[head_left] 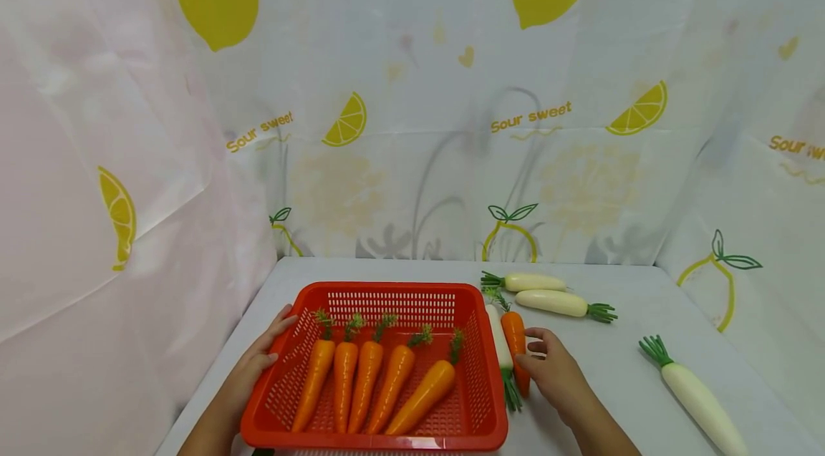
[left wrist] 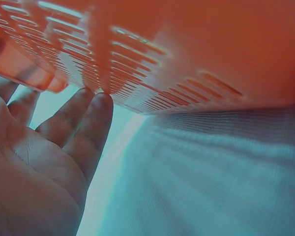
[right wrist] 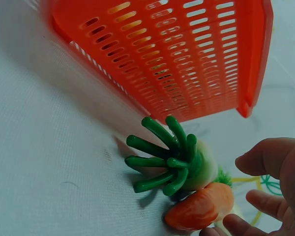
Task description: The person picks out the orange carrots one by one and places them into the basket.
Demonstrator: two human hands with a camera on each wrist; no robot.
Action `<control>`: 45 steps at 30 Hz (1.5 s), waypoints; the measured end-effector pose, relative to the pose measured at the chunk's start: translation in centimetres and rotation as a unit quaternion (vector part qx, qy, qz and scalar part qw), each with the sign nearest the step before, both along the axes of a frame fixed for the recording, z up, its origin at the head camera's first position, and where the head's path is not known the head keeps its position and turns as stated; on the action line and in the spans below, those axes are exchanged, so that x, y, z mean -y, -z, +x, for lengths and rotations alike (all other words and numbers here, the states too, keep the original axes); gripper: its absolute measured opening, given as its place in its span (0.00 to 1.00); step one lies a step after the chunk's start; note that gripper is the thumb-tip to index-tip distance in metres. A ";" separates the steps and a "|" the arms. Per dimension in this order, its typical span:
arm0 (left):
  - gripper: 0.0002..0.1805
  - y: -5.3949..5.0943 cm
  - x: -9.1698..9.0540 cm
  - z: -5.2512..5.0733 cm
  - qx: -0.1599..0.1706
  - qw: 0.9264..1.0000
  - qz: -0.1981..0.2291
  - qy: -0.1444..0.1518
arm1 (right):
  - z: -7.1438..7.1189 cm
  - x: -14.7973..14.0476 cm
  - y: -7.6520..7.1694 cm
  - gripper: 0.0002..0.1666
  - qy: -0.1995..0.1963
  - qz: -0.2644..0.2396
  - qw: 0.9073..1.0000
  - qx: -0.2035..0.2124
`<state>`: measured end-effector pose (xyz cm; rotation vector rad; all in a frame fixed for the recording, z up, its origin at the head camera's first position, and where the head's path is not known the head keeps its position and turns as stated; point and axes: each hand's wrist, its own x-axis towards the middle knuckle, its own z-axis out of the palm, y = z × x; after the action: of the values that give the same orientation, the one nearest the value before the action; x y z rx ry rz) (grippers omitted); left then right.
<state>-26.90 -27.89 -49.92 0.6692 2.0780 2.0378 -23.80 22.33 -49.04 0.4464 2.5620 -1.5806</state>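
Observation:
A red plastic basket (head_left: 473, 434) with slotted walls stands on the table, and several orange carrots (head_left: 369, 377) with leafy tops lie side by side in it. My left hand (head_left: 248, 370) is at the basket's left side; in the left wrist view its extended fingertips touch the slotted wall. Right of the basket, a white radish (head_left: 498, 334) and a single carrot (head_left: 513, 334) lie alongside each other. My right hand (head_left: 557, 374) is at that carrot, fingers loosely bent and thumb apart in the right wrist view. Whether its fingertips touch the carrot I cannot tell.
Two white radishes, one at the back (head_left: 535, 283) and another just in front (head_left: 551, 302), lie behind the right hand. Another radish (head_left: 702, 402) lies at the far right. A lemon-printed curtain (head_left: 412, 177) closes off the back and sides of the table.

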 end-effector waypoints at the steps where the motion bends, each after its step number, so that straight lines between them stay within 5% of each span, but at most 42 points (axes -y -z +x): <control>1: 0.36 0.0 0.0 0.0 -0.001 1.000 -0.001 0.001 | -0.1 0.0 0.1 0.39 -0.001 0.001 1.000 -0.001; 22: 0.36 -0.1 0.0 0.0 0.003 1.000 -0.002 -0.008 | -1.8 -0.5 0.5 0.46 -0.020 0.005 1.000 0.007; 45: 0.37 0.1 0.0 0.0 0.007 1.000 0.001 -0.010 | -1.4 -0.5 1.1 0.43 -0.019 0.025 0.999 0.007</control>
<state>-26.91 -27.88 -50.01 0.6351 2.0820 2.0498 -25.22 22.82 -50.17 0.4077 2.5900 -1.4980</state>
